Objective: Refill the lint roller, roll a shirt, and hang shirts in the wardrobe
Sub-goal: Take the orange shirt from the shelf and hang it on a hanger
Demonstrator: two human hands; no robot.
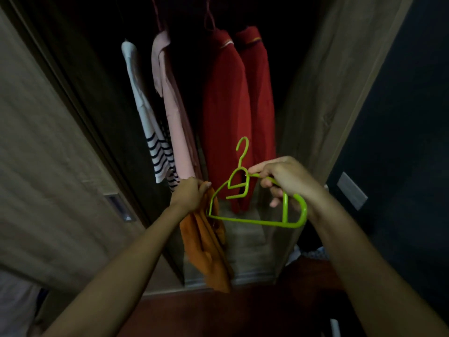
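A home bedroom, seen at an open wardrobe [315,98] with wood-grain sides. Clothes hang inside in the dark: a white striped top [145,113], a pink shirt [172,105] and two red shirts [226,113], some on thin hangers. A sliding door [48,166] with a recessed handle [119,205] stands at the left, a wall switch [352,190] on the dark wall at the right, reddish floor [230,314] below

Four shirts [227,113] hang inside the wardrobe [323,98] (toward its back). Before them, hanger [257,221] right, loose shirt [206,249] left.
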